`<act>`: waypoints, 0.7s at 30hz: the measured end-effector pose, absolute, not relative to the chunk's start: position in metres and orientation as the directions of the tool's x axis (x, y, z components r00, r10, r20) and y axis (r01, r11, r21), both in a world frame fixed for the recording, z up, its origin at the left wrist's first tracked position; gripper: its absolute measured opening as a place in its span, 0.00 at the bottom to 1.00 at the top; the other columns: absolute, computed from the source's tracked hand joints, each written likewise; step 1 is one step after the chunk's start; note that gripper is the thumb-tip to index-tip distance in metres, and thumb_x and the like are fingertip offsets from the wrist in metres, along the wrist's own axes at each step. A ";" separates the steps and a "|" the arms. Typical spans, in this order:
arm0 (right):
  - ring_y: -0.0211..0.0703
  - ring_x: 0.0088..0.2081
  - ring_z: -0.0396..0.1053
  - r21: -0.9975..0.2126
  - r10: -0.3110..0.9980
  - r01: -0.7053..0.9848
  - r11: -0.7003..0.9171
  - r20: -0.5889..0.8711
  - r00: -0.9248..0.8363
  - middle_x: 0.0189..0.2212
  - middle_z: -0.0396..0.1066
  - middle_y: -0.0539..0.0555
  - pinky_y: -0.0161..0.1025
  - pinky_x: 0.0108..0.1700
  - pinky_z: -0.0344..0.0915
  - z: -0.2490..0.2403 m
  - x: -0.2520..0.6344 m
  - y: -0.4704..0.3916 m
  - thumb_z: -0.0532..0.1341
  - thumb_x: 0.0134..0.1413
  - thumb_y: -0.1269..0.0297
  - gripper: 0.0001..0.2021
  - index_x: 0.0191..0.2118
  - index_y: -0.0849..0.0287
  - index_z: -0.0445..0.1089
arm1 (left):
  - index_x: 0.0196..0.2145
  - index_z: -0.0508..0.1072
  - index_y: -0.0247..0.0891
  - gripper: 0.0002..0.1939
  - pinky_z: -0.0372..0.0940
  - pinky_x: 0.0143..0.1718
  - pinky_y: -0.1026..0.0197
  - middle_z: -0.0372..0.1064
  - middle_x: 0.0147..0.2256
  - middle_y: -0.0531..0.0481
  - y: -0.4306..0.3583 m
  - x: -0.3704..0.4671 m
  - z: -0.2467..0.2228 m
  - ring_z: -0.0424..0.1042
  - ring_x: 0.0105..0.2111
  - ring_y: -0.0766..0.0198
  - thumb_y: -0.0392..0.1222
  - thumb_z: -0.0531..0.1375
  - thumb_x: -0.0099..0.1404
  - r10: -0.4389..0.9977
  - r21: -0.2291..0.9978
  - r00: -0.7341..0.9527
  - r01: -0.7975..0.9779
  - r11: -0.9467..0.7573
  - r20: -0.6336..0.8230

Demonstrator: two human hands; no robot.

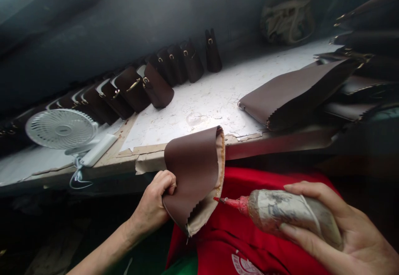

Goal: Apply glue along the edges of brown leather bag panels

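My left hand [160, 200] is closed on the lower left side of a brown leather pouch [193, 158]. The pouch has a zigzag-cut edge and a beige lining, and its open end faces right. A yellowish line, like glue, runs along the rim of the lining. In my right hand [336, 229] is a worn squeeze bottle [286, 212] with a red nozzle, lying almost level. Its tip points left and is close to the pouch's rim; whether it touches I cannot tell.
Several finished-looking brown pouches with buckles [158, 85] stand in rows on the white-covered table [199, 112]. At the left sits a white fan [62, 129] with a cable over the edge. More brown leather pieces [289, 92] are piled at the right. A red apron [237, 233] covers my lap.
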State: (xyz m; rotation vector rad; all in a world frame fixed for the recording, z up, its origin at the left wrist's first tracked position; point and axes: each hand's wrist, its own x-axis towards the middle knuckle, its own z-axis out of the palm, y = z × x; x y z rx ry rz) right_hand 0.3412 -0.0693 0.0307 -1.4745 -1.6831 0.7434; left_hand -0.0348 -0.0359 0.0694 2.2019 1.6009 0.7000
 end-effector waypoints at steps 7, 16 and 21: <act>0.43 0.36 0.81 -0.879 0.997 0.473 0.053 0.069 0.016 0.41 0.81 0.48 0.29 0.37 0.76 0.042 0.333 -0.069 0.69 0.57 0.44 0.19 0.50 0.47 0.74 | 0.26 0.55 0.42 0.11 0.55 0.24 0.66 0.58 0.24 0.57 -0.039 -0.037 0.053 0.56 0.24 0.67 0.35 0.57 0.57 0.994 0.644 0.025 0.759 -0.090 0.110; 0.45 0.35 0.80 -0.921 0.986 0.370 -0.124 -0.072 0.149 0.38 0.80 0.48 0.33 0.36 0.75 0.058 0.322 -0.069 0.68 0.54 0.46 0.19 0.49 0.48 0.74 | 0.44 0.74 0.39 0.12 0.66 0.28 0.64 0.69 0.28 0.52 -0.040 -0.039 0.053 0.70 0.27 0.62 0.40 0.62 0.62 0.995 0.722 0.101 0.690 -0.056 -0.020; 0.45 0.36 0.80 -0.902 0.989 0.416 -0.118 -0.068 0.134 0.39 0.81 0.48 0.33 0.36 0.75 0.055 0.328 -0.066 0.68 0.54 0.43 0.21 0.49 0.47 0.74 | 0.41 0.74 0.39 0.07 0.66 0.28 0.65 0.67 0.30 0.53 -0.041 -0.039 0.055 0.68 0.28 0.64 0.38 0.61 0.64 0.989 0.656 0.144 0.748 -0.099 -0.015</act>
